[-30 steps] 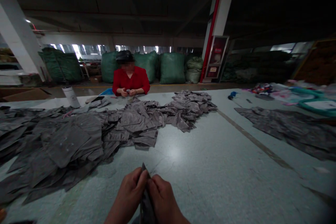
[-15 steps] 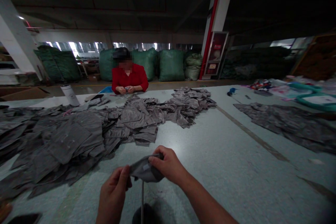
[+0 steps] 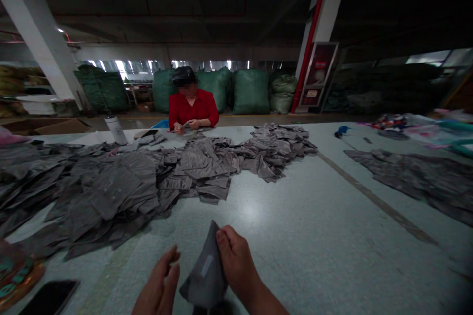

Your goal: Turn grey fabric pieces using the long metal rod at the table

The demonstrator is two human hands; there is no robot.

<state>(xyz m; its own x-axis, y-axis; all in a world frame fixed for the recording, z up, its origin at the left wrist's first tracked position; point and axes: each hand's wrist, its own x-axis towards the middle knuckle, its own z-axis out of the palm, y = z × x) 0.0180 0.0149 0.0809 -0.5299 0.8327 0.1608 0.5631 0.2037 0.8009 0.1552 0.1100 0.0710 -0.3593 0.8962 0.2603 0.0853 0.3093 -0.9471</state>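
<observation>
My right hand (image 3: 238,263) grips a small grey fabric piece (image 3: 209,268) by its right edge, thumb on top. The piece stands tilted, its pointed corner upward, with a small pale rectangle on its face. My left hand (image 3: 160,280) is apart from the cloth on its left, fingers stretched out and holding nothing. Under the cloth's lower end, a dark object shows at the bottom edge; the cloth hides most of it. Beyond both hands lies a large heap of similar grey fabric pieces (image 3: 125,184).
A phone (image 3: 50,298) and a shiny orange package (image 3: 20,275) lie at lower left. Across the table (image 3: 295,216) sits a person in red (image 3: 194,108), hands on a small piece. A white bottle (image 3: 116,130) stands left; more grey cloth (image 3: 417,177) lies right.
My left hand has let go of the fabric and opened. My right hand has turned the piece upright and lowered it over the thin rod seen before. The view has swung slightly left.
</observation>
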